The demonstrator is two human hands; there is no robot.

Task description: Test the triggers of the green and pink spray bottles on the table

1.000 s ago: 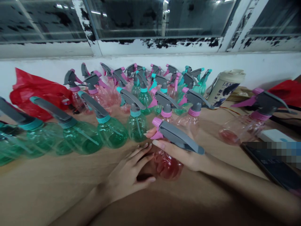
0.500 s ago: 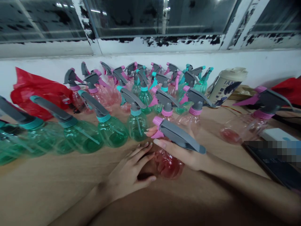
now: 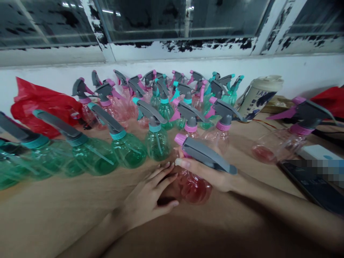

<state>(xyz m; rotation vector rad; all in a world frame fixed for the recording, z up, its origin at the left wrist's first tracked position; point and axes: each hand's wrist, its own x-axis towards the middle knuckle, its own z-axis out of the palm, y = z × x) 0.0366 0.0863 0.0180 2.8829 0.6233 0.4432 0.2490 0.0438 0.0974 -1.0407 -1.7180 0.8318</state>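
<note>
Right hand [image 3: 215, 178]: our fingers curl around a rounded, translucent pink plastic spray bottle [image 3: 195, 189].
Left hand [image 3: 145, 196]: our fingers spread slightly, the bottle just beside their tips.

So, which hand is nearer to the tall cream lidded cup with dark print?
Right. The right hand grips a translucent pink spray bottle, in front and left of the cup; the left hand lies farther left, beside that bottle.

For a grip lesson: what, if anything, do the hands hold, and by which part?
The right hand grips the nearest pink spray bottle by its neck and trigger; the left hand, nothing.
</note>
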